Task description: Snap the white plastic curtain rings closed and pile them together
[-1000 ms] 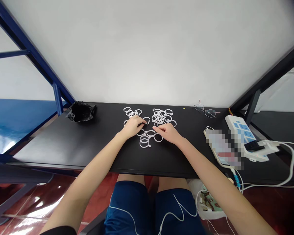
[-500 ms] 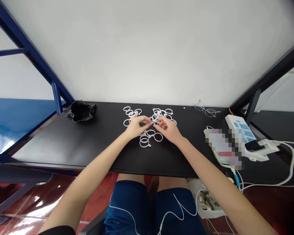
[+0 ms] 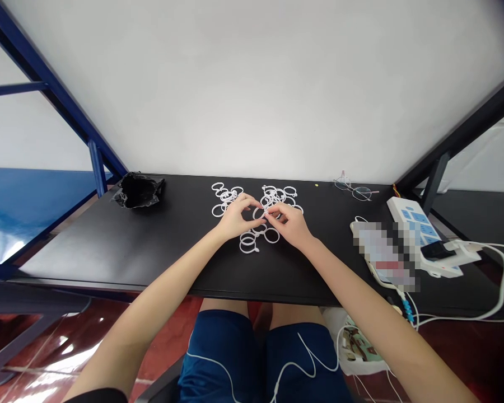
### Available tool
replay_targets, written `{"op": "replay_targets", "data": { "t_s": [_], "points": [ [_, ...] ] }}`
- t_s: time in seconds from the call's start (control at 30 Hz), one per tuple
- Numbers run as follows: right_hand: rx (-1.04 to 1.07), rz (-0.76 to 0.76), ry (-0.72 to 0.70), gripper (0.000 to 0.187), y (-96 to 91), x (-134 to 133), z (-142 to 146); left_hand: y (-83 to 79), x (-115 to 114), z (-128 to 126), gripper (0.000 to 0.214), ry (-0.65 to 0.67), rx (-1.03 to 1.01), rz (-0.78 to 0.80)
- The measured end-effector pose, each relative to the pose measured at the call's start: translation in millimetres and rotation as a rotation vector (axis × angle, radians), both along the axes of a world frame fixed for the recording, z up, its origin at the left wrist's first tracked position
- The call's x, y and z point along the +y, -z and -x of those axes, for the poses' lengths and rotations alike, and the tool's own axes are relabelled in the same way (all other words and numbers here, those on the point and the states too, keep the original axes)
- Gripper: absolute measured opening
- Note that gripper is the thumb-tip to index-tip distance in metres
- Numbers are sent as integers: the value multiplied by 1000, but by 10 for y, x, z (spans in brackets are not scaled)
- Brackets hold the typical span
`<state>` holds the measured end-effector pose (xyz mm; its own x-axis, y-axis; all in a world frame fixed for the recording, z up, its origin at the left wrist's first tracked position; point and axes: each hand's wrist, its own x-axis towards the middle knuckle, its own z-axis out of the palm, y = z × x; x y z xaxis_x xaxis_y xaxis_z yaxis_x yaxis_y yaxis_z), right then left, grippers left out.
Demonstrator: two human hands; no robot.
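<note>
Bringing both sets of fingertips together at one white ring [image 3: 254, 215] is the change over the last second: the hands begin this interval apart, with the ring at the left hand alone, and now meet at mid-table. As a judgement, this places the work in a two-handed stage, with the right hand engaged at the ring's small end. The ring is just above or on the black tabletop [image 3: 168, 246]; its exact height cannot be told. The right hand [image 3: 293, 225] pinches that end between thumb and forefinger, with the other fingers curled. The left hand [image 3: 235, 219] curves around the ring's left side, thumb on the near side and forefinger on the far side; whether these fingers grip it or only touch cannot be told. The loose white rings remain in three groups: a left group [image 3: 225, 196] beyond the left hand, a right group [image 3: 273, 196] beyond the right hand, and a near group [image 3: 259, 233] just below the fingertips. A black bag [image 3: 151, 193] stands at the far left; eyeglasses [image 3: 362, 193] lie at the far right.
</note>
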<state>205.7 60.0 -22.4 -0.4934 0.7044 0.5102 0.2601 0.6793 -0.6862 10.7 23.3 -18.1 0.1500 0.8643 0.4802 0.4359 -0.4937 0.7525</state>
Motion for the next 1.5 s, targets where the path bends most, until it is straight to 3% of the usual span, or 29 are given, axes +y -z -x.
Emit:
{"op": "replay_targets", "data": {
  "t_s": [0.07, 0.2, 0.47, 0.87, 1.1, 1.2, 1.37, 1.5],
  "points": [
    [10, 17, 1, 18, -1, 0, -2, 2, 2, 6, 42, 22, 37, -19],
    [12, 32, -30, 19, -6, 1, -6, 40, 26, 23, 40, 96, -17, 50],
    [18, 6, -83, 18, 5, 26, -9, 44, 24, 45, 41, 98, -27, 111],
    [19, -38, -98, 19, 23, 30, -10, 28, 20, 74, 37, 104, 8, 116],
    [33, 57, -40, 21, -2, 29, -2, 44, 35, 63, 47, 102, 75, 36],
    [21, 177, -13, 23, -13, 47, -16, 22, 59, 126, 50, 6, 154, -41],
    [-59, 284, -74, 23, -31, 55, -34, -28, 120, 449, 21, -401, 250, -145],
    [-166, 304, -147, 20, -35, 38, -43, -45, 136, 716, 10, -591, 416, -3]
  ]
}}
